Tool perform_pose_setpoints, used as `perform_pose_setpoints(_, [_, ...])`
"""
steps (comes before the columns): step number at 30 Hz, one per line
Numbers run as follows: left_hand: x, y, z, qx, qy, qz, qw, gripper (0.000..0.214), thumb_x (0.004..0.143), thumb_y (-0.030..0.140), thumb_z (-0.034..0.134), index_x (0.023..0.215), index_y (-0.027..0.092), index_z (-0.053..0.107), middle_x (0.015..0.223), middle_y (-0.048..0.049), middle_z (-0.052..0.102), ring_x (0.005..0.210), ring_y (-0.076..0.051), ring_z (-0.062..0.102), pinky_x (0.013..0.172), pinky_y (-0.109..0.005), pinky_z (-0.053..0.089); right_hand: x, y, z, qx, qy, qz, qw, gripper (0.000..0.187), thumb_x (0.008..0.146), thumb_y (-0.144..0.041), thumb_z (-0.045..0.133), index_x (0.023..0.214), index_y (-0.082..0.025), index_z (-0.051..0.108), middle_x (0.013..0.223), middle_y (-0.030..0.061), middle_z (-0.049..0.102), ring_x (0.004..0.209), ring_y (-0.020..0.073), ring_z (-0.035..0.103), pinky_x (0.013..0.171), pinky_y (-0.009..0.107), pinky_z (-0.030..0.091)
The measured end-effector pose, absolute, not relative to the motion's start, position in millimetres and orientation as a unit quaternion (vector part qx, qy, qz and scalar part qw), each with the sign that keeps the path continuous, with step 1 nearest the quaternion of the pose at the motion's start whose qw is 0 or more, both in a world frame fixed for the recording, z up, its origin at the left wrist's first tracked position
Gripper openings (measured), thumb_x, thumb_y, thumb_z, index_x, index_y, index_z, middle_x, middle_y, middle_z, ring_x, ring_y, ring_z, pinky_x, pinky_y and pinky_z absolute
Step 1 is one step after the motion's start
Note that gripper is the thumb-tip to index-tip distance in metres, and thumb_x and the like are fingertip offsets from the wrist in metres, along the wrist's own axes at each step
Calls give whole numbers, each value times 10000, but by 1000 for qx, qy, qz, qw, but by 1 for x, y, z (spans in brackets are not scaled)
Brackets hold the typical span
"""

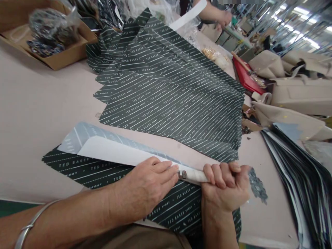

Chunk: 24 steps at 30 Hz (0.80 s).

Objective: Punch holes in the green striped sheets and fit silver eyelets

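Observation:
My left hand [150,188] presses its fingers together over the folded edge of a dark green printed lining piece [101,173]; its thumb is hidden. Along this fold runs a white strip [109,148], with the pale back of the lining turned up behind it. My right hand [225,185] is wrapped round the white handle of a tool [195,175]. A small metal part of the tool shows close to my left fingertips; its working end cannot be made out. Beyond both hands lies a stack of the same printed lining [166,93], with zigzag-cut left edges.
An open cardboard box [64,57] with plastic-wrapped items stands at the back left. At right are a pile of dark, pale-edged panels [303,186], beige bag pieces [298,93] and a red piece [245,76]. Another person's hand [220,19] is across the table [33,114].

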State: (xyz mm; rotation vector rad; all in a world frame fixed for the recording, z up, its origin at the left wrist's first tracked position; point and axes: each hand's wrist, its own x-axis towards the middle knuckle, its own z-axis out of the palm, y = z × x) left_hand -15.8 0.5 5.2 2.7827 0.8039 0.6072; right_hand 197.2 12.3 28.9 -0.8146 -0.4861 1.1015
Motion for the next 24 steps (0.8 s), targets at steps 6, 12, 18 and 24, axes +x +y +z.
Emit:
perform_pose_setpoints(6, [-14, 2, 4, 930, 275, 221, 100, 287, 1021, 160, 356, 1150, 115, 609, 1278, -78, 629, 1148, -228, 559, 870, -389, 479, 181, 5, 51, -361, -399, 520, 663, 406, 997, -480, 531, 709, -213, 633, 439, -126, 178, 331, 63, 170, 410, 203, 343])
perform_pose_setpoints(12, [-14, 3, 10, 925, 276, 231, 126, 310, 1027, 155, 305, 1139, 117, 592, 1203, -87, 644, 1099, -221, 573, 873, -365, 491, 167, -2, 64, -356, -613, 437, 554, 321, 989, -300, 547, 706, -188, 648, 521, -24, 507, 498, 141, 548, 553, 306, 480])
perform_pose_setpoints(18, [-15, 1, 9, 933, 279, 187, 131, 179, 974, 146, 434, 1058, 151, 592, 1065, -76, 629, 997, -215, 582, 824, -354, 502, 155, 12, 71, -408, -672, 412, 460, 345, 991, -318, 538, 692, -196, 659, 557, -24, 513, 464, 99, 454, 468, 243, 382])
perform_pose_setpoints(24, [-14, 1, -3, 937, 279, 196, 74, 180, 945, 144, 477, 1082, 160, 593, 1092, -71, 637, 1016, -217, 596, 910, -378, 514, 122, 39, 85, -424, -690, 428, 400, 401, 992, -405, 538, 667, -190, 634, 509, -52, 469, 466, 85, 432, 464, 225, 347])
